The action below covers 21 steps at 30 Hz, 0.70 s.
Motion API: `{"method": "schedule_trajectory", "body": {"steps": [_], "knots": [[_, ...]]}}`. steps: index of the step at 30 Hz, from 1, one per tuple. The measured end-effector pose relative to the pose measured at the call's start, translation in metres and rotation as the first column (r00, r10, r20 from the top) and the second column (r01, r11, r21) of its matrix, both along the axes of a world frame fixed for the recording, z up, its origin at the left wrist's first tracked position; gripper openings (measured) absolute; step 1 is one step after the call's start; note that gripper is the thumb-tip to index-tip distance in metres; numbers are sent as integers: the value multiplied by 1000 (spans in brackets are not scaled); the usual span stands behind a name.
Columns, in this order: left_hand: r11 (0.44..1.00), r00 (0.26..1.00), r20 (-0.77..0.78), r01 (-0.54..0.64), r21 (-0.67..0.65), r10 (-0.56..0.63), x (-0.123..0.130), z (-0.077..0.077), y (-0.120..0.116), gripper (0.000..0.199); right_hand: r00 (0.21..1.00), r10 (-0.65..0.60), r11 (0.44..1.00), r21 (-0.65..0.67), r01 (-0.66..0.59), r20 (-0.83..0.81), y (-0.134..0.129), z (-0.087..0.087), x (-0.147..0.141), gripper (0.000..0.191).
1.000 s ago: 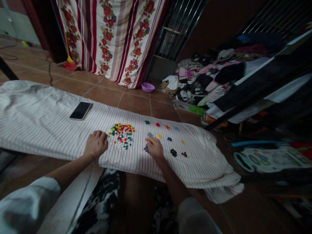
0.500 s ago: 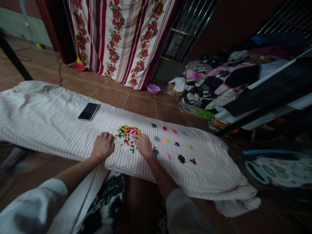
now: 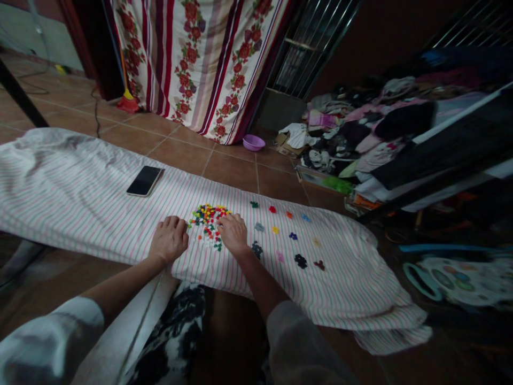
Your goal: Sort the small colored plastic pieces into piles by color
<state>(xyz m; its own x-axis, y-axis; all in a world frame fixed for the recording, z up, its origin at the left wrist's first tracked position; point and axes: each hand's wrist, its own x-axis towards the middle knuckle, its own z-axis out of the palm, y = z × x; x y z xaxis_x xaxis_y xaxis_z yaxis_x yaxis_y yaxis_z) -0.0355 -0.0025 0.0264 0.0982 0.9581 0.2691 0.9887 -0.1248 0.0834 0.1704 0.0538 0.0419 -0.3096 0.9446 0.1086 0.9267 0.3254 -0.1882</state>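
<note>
A loose heap of small coloured pieces, possibly beads, lies on a striped cloth. At its left edge my left hand rests on the cloth, fingers curled under; whatever they may hold is hidden. My right hand is over the heap's right side, fingertips bent together down at the pieces. What it pinches, if anything, is too small to make out. Right of it lie small single-colour groups, among them a green group, a red group, a yellow group and a black group.
A phone lies on the cloth to the left. Beyond it are a tiled floor, a purple bowl and a floral curtain. Heaped clothes fill the right background.
My right hand has shifted slightly up and left, its fingers further over the heap. The left hand stays in place. The whole view has tilted a little.
</note>
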Motion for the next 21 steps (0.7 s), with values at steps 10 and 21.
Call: {"method": "schedule_trajectory", "body": {"steps": [10,21], "knots": [[1000,1000,-27,-3,28,4,-3,-4,0,21,998,51,997,63,-49,-32,3,-8,-2,21],[1000,999,-40,-8,11,8,-1,-2,0,26,975,71,992,117,-47,-211,-2,-7,-1,25]]}}
